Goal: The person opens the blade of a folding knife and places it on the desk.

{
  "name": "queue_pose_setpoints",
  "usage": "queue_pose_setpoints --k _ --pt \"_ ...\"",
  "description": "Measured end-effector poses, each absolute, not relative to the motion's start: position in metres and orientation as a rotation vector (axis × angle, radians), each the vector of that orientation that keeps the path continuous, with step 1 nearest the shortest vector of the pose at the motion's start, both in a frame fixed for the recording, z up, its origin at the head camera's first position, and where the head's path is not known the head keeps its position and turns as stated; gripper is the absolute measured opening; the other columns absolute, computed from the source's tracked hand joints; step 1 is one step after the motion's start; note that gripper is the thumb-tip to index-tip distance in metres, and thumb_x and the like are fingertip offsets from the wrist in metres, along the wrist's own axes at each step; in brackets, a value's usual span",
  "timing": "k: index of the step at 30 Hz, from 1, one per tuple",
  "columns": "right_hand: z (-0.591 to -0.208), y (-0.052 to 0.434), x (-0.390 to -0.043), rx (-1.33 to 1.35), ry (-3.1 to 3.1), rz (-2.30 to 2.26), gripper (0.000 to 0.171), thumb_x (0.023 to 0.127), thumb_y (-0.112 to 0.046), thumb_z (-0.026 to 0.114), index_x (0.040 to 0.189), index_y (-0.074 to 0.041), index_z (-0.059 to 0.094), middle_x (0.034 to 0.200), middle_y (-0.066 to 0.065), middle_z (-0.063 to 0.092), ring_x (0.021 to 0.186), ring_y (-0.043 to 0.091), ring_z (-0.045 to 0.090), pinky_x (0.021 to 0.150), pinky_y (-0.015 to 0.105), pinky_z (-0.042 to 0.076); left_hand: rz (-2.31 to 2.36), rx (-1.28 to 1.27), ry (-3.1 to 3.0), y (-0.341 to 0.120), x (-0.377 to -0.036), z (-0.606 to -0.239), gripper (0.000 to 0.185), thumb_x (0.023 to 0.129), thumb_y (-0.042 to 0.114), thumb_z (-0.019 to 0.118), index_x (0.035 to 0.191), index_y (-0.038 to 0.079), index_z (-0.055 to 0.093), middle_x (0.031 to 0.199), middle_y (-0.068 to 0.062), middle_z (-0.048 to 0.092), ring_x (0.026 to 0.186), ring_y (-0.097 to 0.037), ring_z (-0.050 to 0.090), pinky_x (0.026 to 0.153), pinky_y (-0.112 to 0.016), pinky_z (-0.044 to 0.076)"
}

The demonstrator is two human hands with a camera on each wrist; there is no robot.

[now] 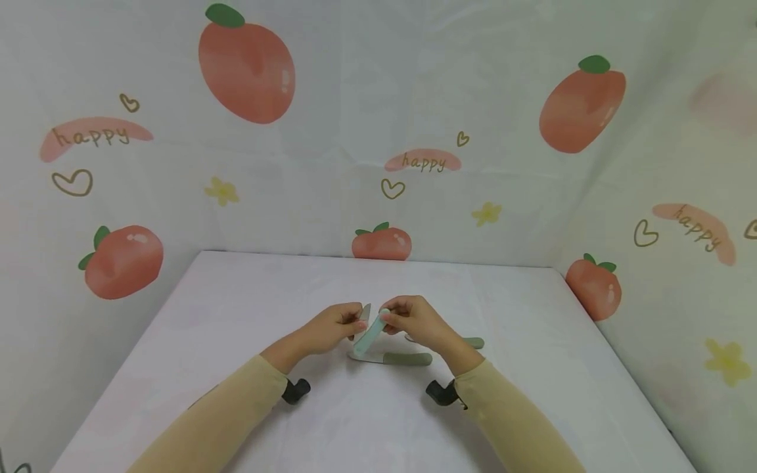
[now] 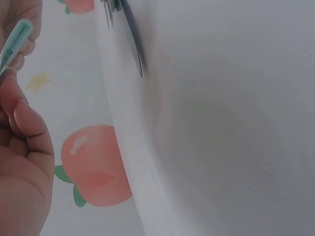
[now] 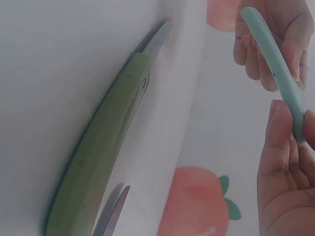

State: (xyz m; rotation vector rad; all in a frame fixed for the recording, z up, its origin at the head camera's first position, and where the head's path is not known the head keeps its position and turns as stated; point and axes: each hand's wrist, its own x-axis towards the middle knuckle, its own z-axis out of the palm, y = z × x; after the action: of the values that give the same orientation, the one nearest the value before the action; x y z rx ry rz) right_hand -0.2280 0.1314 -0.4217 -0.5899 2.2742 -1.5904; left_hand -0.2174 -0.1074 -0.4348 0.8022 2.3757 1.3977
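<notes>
Over the middle of the table, both hands hold a folding knife with a pale teal handle. My right hand pinches the upper end of that handle between thumb and fingers. Its blade stands at a narrow angle to the handle, and my left hand pinches it, hiding part of it. The teal handle slants between both hands in the right wrist view. Just below the hands lies a green-handled knife, blade to the left. A second green-handled knife lies partly hidden behind the right hand.
Under the hands is a white-covered table, backed by a fruit-printed curtain. Black wrist mounts show at both sleeves. In the right wrist view, a green handle lies close, with another blade beside it.
</notes>
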Motion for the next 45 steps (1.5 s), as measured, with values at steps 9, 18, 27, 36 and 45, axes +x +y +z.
queue_pose_setpoints --k 9,18,27,36,45 --pt "-0.422 0.139 -0.228 -0.511 2.261 -1.648 0.021 0.100 -0.007 0.061 0.111 0.010 0.064 0.093 0.012 0.071 0.084 0.022 0.070 0.078 0.036 0.058 1.564 0.733 2.454 -0.110 -0.215 -0.437 0.022 0.103 0.018 0.057 0.085 0.008 0.050 0.078 -0.004 0.058 0.079 -0.019 0.055 0.069 -0.033 0.045" --pt "-0.423 0.146 -0.226 -0.434 2.201 -1.679 0.021 0.099 -0.006 0.062 0.112 0.011 0.063 0.096 0.014 0.072 0.085 0.017 0.071 0.081 0.034 0.057 1.773 0.689 2.437 -0.111 -0.217 -0.444 0.020 0.103 0.004 0.052 0.083 0.000 0.049 0.085 -0.017 0.062 0.080 -0.020 0.059 0.075 -0.032 0.051" --pt "-0.424 0.151 -0.225 -0.360 2.081 -1.821 0.024 0.098 -0.007 0.064 0.113 0.012 0.061 0.094 0.011 0.073 0.083 0.016 0.071 0.080 0.031 0.057 2.115 0.525 2.334 -0.109 -0.217 -0.446 0.021 0.103 0.008 0.055 0.085 -0.001 0.049 0.086 -0.009 0.062 0.081 -0.013 0.061 0.079 -0.027 0.053" --pt "-0.423 0.153 -0.229 -0.389 2.062 -1.859 0.022 0.098 -0.006 0.063 0.111 0.012 0.060 0.091 0.008 0.073 0.081 0.015 0.071 0.079 0.032 0.058 2.102 0.474 2.317 -0.111 -0.217 -0.443 0.020 0.102 0.010 0.058 0.088 -0.003 0.051 0.089 -0.011 0.067 0.081 -0.013 0.065 0.080 -0.026 0.054" --pt "-0.415 0.151 -0.232 -0.417 2.177 -1.761 0.022 0.097 -0.009 0.067 0.108 0.009 0.063 0.089 0.014 0.073 0.082 0.024 0.072 0.077 0.035 0.058 1.982 0.432 2.316 -0.118 -0.219 -0.438 0.019 0.098 0.012 0.066 0.098 -0.001 0.052 0.094 -0.012 0.071 0.084 -0.016 0.068 0.079 -0.027 0.055"
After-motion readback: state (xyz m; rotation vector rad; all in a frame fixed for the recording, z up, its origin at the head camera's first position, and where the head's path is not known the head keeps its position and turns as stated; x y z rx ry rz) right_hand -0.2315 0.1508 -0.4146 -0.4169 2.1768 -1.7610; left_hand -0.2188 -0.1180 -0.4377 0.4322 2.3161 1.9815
